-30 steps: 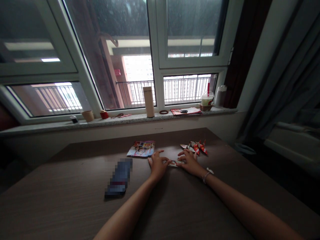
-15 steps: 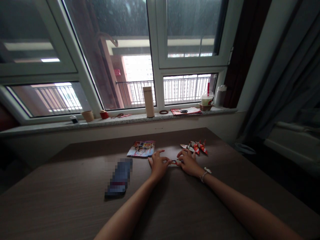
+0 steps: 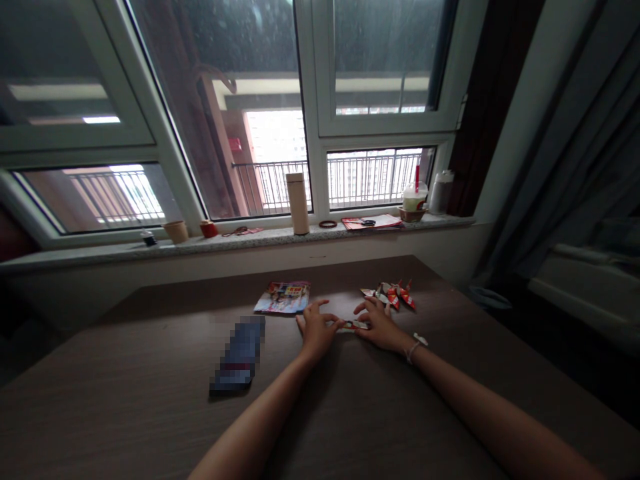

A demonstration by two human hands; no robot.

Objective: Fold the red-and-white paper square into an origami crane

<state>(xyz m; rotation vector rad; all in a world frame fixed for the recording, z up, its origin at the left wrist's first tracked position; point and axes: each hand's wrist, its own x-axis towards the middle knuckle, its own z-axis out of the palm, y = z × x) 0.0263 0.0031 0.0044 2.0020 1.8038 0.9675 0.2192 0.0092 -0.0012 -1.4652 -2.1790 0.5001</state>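
Note:
A small folded piece of paper (image 3: pixel 353 325), red and white, lies low over the table between my hands. My left hand (image 3: pixel 318 329) pinches its left end between thumb and forefinger, the other fingers raised. At the right end, the thumb and fingertips of my right hand (image 3: pixel 379 326) press on the paper; a bracelet circles that wrist. Just behind my right hand are several red-and-white folded paper shapes (image 3: pixel 395 295) with pointed tips. Beyond my left fingers lies a colourful printed packet (image 3: pixel 283 297). My fingers hide the ends of the paper.
On the brown table (image 3: pixel 150 373), a blurred dark blue flat object (image 3: pixel 238 357) lies left of my left forearm. The windowsill (image 3: pixel 240 244) beyond holds a tan flask (image 3: pixel 297 204), a drink cup with straw (image 3: pixel 415 198), scissors (image 3: pixel 368 223) on red papers, and a paper cup (image 3: pixel 175 232).
My right fingers have shifted slightly along the paper, and more of its red-and-white strip shows. My right wrist has moved a little to the right. The left hand has stayed put.

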